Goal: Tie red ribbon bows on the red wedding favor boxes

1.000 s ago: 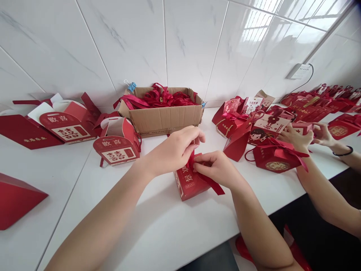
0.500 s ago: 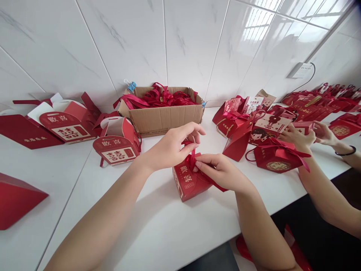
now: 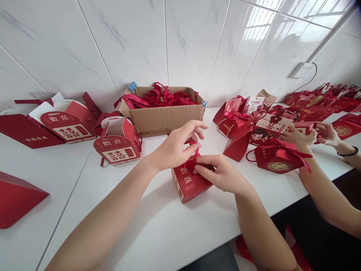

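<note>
A small red gift box (image 3: 189,184) with gold characters sits on the white table in front of me. Red ribbon (image 3: 191,164) is looped at its top. My left hand (image 3: 183,145) is over the box's far left side, thumb and forefinger pinching a strand of the ribbon and the other fingers loosely curled. From the right, my right hand (image 3: 218,173) closes its thumb and forefinger on the ribbon at the top of the box. Part of the ribbon and the box's right end are hidden behind that hand.
Behind the box stands a cardboard box (image 3: 166,117) full of red ribbons. Red boxes (image 3: 117,146) with open tops are at the left. Finished-looking gift boxes (image 3: 278,156) crowd the right, where a co-worker's hands (image 3: 301,137) hold another box. A power socket (image 3: 301,70) is on the tiled wall.
My left hand has shifted slightly, drawing the ribbon strand a little to the right. The ribbon tail below my right hand is now mostly out of sight. The co-worker's right hand has shifted slightly.
</note>
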A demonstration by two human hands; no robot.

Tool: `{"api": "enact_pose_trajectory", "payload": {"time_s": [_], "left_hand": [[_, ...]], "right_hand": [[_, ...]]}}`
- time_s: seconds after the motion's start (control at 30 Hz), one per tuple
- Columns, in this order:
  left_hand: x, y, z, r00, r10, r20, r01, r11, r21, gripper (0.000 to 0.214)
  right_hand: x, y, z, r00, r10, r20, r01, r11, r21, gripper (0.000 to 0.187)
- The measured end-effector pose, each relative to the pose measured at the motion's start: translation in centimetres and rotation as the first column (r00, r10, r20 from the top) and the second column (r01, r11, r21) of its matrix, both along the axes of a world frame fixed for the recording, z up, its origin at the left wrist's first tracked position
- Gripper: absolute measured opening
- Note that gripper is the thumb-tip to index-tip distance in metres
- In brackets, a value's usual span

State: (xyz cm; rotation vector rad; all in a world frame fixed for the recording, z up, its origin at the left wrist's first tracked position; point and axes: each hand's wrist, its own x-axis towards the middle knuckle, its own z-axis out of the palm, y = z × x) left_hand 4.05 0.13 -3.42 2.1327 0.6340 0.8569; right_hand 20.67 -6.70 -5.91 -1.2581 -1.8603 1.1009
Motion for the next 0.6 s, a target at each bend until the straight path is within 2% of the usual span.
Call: {"api": "enact_pose_trajectory", "payload": {"time_s": [0.07,0.13,0.2,0.23,0.27,0.3,0.37,0.43,0.6], "left_hand": [[0.3,0.1,-0.2,1.0,0.015,-0.008,-0.014,0.999,0.035,0.036],[0.4,0.0,-0.1,0.995,0.094,-0.046,-0.086,0.983,0.162,0.033],[0.2,-0.1,0.5,0.968,0.241,-0.073,-0.205,0.923,0.326,0.018],[0.0,-0.2,0.8,0.949,0.306,-0.084,-0.256,0.895,0.365,0.011],[-0.2,-0.3,1.1,0.932,0.344,-0.111,-0.286,0.889,0.359,0.011],[-0.5,-0.3,1.4,0.923,0.348,-0.166,-0.286,0.907,0.31,0.017],[-1.0,-0.2,1.7,0.903,0.267,-0.338,-0.23,0.962,0.146,0.025],[-1.3,0.0,1.6,0.862,0.179,-0.474,-0.189,0.982,0.027,0.029],[-1.1,0.3,1.1,0.847,0.119,-0.518,-0.166,0.985,-0.045,0.028]], "right_hand": [[-0.2,0.0,-0.1,0.999,-0.053,0.008,0.053,0.998,-0.021,0.024],[-0.4,0.1,-0.3,0.992,-0.129,0.005,0.129,0.991,-0.045,0.027],[-0.5,0.3,-0.6,0.98,-0.199,-0.012,0.198,0.979,-0.055,0.029],[-0.5,0.4,-0.7,0.973,-0.231,-0.023,0.229,0.972,-0.05,0.03],[-0.5,0.5,-0.8,0.964,-0.264,-0.032,0.263,0.964,-0.038,0.03],[-0.5,0.6,-0.9,0.954,-0.298,-0.042,0.297,0.955,-0.02,0.03],[-0.5,0.8,-1.0,0.932,-0.359,-0.055,0.36,0.933,0.019,0.031],[-0.5,0.9,-1.1,0.918,-0.391,-0.062,0.394,0.918,0.038,0.031],[-0.8,0.8,-1.3,0.915,-0.395,-0.088,0.396,0.918,0.0,0.026]]}}
